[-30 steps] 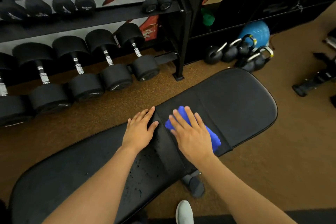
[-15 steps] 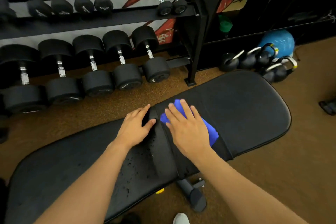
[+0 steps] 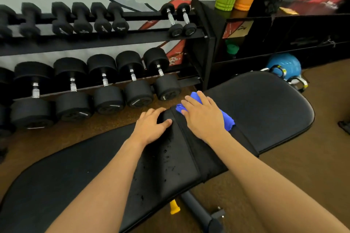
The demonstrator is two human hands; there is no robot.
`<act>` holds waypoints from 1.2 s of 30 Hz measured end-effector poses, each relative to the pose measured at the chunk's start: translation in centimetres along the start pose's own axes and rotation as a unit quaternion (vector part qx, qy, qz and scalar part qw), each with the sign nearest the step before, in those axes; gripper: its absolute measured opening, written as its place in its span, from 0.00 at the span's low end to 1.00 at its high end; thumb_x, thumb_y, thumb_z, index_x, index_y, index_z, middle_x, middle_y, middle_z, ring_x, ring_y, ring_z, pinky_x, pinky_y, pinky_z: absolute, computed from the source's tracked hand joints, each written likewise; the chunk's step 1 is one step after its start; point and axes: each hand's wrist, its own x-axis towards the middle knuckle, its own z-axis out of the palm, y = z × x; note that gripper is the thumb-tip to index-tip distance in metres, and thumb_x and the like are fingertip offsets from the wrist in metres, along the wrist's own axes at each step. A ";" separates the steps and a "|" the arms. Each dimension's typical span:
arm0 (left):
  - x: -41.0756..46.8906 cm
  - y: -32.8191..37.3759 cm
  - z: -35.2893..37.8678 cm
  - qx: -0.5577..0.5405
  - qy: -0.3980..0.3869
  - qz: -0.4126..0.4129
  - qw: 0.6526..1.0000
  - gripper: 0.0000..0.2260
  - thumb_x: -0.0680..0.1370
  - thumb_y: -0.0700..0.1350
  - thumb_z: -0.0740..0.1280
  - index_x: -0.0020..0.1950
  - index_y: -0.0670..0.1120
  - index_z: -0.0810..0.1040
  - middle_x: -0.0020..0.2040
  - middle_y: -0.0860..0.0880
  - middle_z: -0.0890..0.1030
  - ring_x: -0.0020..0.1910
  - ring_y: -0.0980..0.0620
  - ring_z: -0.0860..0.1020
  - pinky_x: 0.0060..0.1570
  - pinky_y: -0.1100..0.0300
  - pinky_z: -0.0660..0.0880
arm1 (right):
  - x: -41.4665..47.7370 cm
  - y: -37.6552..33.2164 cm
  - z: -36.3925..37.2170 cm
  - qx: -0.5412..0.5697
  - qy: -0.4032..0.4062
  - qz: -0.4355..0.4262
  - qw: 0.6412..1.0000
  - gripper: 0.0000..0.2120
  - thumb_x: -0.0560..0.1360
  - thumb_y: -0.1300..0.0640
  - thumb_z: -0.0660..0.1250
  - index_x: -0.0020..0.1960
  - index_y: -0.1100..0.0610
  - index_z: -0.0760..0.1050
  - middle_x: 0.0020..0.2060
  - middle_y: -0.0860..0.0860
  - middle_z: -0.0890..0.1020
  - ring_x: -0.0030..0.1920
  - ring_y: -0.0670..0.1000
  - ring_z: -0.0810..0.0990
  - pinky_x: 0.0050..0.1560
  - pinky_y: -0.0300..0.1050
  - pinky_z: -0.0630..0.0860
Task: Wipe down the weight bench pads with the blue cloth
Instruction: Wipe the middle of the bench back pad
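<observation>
A black weight bench runs across the view, with a long back pad point(image 3: 75, 176) on the left and a shorter seat pad point(image 3: 265, 108) on the right. My right hand point(image 3: 204, 117) lies flat on the folded blue cloth point(image 3: 228, 121), pressing it onto the seat pad close to the gap between the pads. The cloth shows beyond my fingertips and beside my palm. My left hand point(image 3: 151, 125) rests on the far end of the back pad, its fingers bent over the pad's far edge. Water droplets point(image 3: 168, 159) dot the back pad below my left hand.
A dumbbell rack point(image 3: 106, 43) with several black dumbbells stands just beyond the bench. Kettlebells and a blue ball point(image 3: 286, 64) sit on the floor at the right, behind the seat pad. The bench's frame leg point(image 3: 200, 212) and a yellow knob point(image 3: 174, 210) show underneath. Brown floor surrounds the bench.
My right hand has slid the cloth toward the far edge of the seat pad. The left hand stays on the back pad, fingers now curling over its edge. The view has shifted.
</observation>
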 end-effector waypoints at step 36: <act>-14.1 -0.2 8.8 -0.003 0.205 0.063 0.977 0.21 0.84 0.60 0.57 0.77 0.58 0.70 0.78 0.56 0.67 0.78 0.54 0.61 0.74 0.54 0.62 | -12.1 1.5 0.7 -0.026 0.124 -0.013 0.992 0.18 0.82 0.48 0.55 0.64 0.54 0.77 0.60 0.49 0.80 0.68 0.59 0.71 0.58 0.55 0.72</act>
